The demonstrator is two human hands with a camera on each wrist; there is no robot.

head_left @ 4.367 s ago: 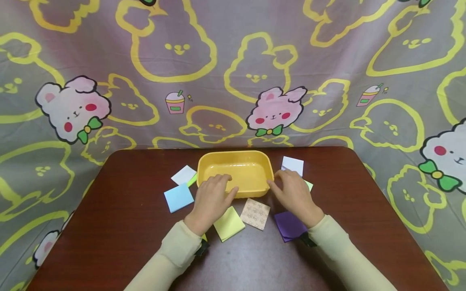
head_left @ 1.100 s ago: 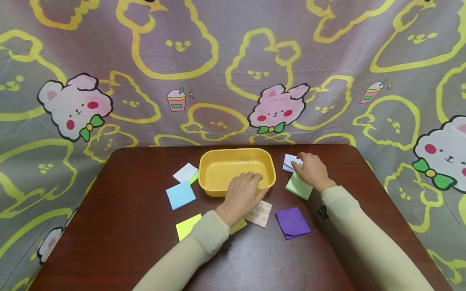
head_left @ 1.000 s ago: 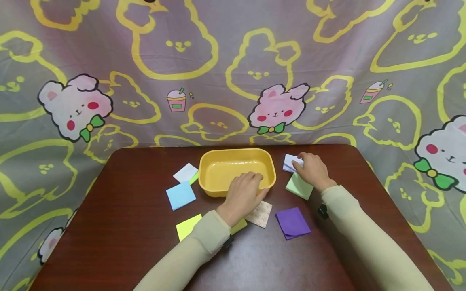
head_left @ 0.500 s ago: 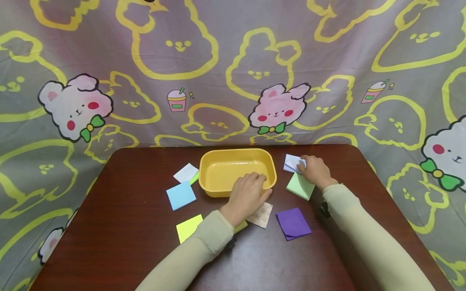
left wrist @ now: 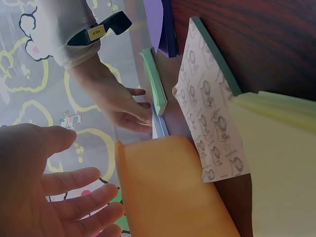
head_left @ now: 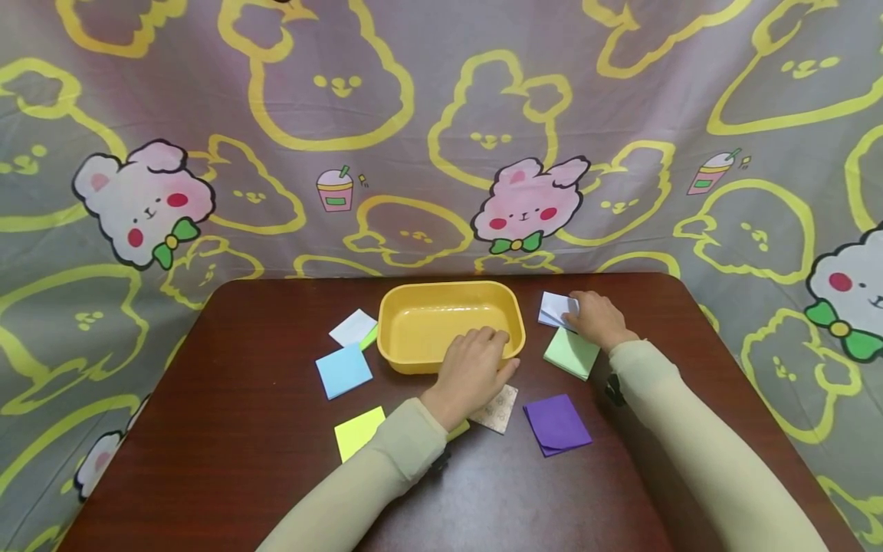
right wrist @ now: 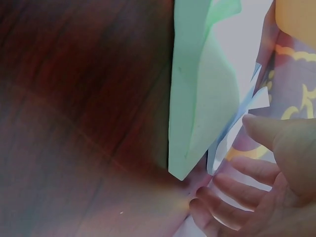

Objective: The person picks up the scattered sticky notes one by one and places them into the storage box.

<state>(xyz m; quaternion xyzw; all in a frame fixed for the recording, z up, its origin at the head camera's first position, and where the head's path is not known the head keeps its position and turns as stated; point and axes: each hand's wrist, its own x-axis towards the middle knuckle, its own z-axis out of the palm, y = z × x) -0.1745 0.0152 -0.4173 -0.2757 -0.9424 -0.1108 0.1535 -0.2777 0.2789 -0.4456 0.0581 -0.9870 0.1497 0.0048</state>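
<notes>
My right hand (head_left: 597, 318) is at the right edge of a pale blue sticky-note pad (head_left: 557, 307), whose top sheet is lifted. In the right wrist view the thumb (right wrist: 264, 131) meets one side of this pad and the bent fingers lie along the other, pinching it loosely. Just in front lies a light green note pad (head_left: 571, 351). Over the near right rim of a yellow tray (head_left: 421, 369) hovers my left hand (head_left: 472, 372), fingers relaxed around nothing. Below that hand, a patterned beige pad (head_left: 497, 414) and a pale yellow pad (left wrist: 281, 148) are partly covered.
A purple pad (head_left: 557, 423) lies at front right. Left of the tray are a white pad (head_left: 353, 327), a bright green strip (head_left: 369, 337) and a blue pad (head_left: 343, 371). A bright yellow pad (head_left: 360, 433) lies by the left sleeve. The patterned curtain (head_left: 414, 138) hangs behind the table.
Both hands left the tray's front rim area of 4.4 s ago: the right went to the pale blue pad, the left slid right. Lately the right hand shifted slightly right along the pad.
</notes>
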